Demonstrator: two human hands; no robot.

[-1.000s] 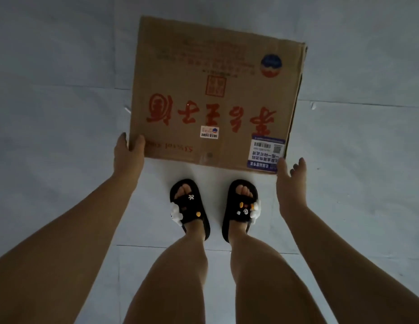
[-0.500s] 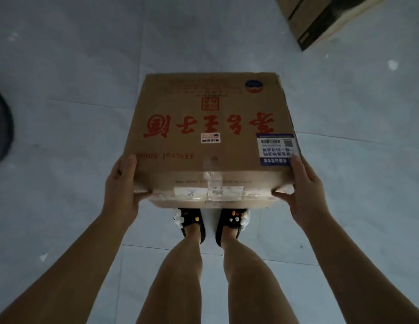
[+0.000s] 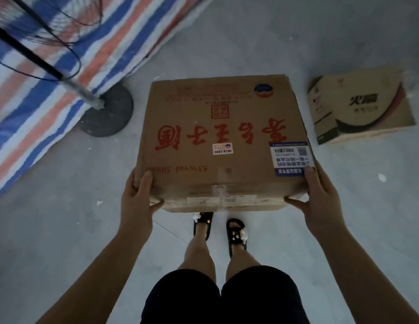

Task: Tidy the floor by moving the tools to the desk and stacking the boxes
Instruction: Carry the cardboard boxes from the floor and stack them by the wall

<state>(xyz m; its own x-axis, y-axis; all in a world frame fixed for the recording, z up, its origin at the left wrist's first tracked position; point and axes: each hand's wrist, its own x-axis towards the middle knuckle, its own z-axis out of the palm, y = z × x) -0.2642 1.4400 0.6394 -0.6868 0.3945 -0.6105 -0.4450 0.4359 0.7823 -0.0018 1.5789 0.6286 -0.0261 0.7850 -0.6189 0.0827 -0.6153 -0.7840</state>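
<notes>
Carton (image 3: 222, 141) gripped at near corners, left hand (image 3: 138, 202), right hand (image 3: 318, 199); keep level, set squarely onto second box (image 3: 360, 106).

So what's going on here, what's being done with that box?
A person is holding a brown cardboard box with red lettering off the grey floor, the left hand and right hand gripping its near corners. A second printed cardboard box lies on the floor to the right, probably the one to stack with.
</notes>
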